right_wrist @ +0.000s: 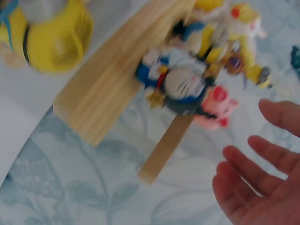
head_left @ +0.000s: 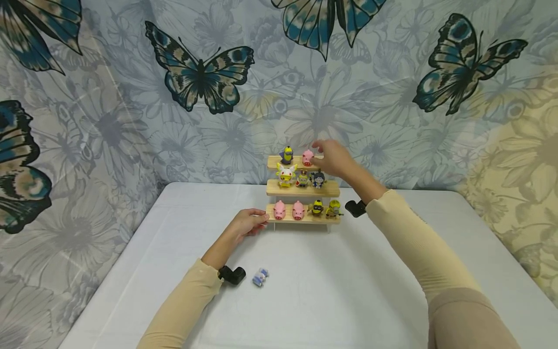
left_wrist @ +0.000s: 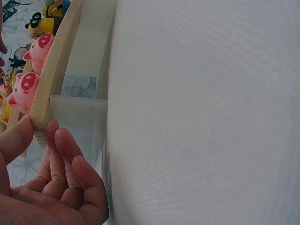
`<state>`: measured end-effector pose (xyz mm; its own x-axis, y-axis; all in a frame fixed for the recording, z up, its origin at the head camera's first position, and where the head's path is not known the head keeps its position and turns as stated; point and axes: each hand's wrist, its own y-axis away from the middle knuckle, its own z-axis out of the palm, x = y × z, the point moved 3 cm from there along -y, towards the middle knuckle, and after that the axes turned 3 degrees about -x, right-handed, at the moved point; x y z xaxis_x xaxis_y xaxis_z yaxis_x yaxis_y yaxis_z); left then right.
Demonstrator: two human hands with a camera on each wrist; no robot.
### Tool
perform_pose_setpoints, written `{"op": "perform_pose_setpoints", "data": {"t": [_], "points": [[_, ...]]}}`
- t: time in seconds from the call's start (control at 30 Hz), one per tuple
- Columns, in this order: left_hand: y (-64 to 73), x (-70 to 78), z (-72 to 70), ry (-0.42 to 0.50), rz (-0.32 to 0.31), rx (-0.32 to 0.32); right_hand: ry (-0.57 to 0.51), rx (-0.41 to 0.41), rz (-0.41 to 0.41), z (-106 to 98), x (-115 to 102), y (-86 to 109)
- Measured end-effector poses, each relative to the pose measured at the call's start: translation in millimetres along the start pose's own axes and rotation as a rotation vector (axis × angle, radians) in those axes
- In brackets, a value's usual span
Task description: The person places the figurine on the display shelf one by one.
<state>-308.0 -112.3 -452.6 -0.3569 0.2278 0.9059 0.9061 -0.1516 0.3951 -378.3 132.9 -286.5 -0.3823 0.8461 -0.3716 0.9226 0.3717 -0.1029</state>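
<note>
A three-tier wooden display shelf (head_left: 302, 188) with clear supports stands on the table, bearing small toy figurines. At the left end of its lowest board, my left hand (head_left: 247, 224) pinches the wood between thumb and fingers; the left wrist view shows this grip on the board (left_wrist: 56, 70). My right hand (head_left: 333, 157) is beside the pink pig figurine (head_left: 307, 157) on the top board. In the right wrist view its fingers (right_wrist: 243, 173) are spread and relaxed, apart from the pig (right_wrist: 216, 108), holding nothing. A blue-and-white whiskered figurine (right_wrist: 180, 82) sits on the middle board.
Two more pink pigs (head_left: 298, 210) and two yellow figurines (head_left: 333, 208) occupy the lowest board. A caped yellow figurine (head_left: 286, 155) stands at the top left. A small blue-and-white figurine (head_left: 260, 277) lies on the white table (head_left: 305, 300). Behind hangs a butterfly-print cloth (head_left: 270, 111).
</note>
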Motion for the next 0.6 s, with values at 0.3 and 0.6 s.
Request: {"op": "perform_pose_setpoints", "data": {"t": [0.3, 0.6], "points": [[-0.8, -0.2, 0.2, 0.000, -0.002, -0.014, -0.082, 0.179, -0.138, 4, -24, 43.3], [-0.6, -1.2, -0.4, 0.005, 0.000, 0.002, -0.085, 0.097, -0.248, 24, -46, 71.7]]}}
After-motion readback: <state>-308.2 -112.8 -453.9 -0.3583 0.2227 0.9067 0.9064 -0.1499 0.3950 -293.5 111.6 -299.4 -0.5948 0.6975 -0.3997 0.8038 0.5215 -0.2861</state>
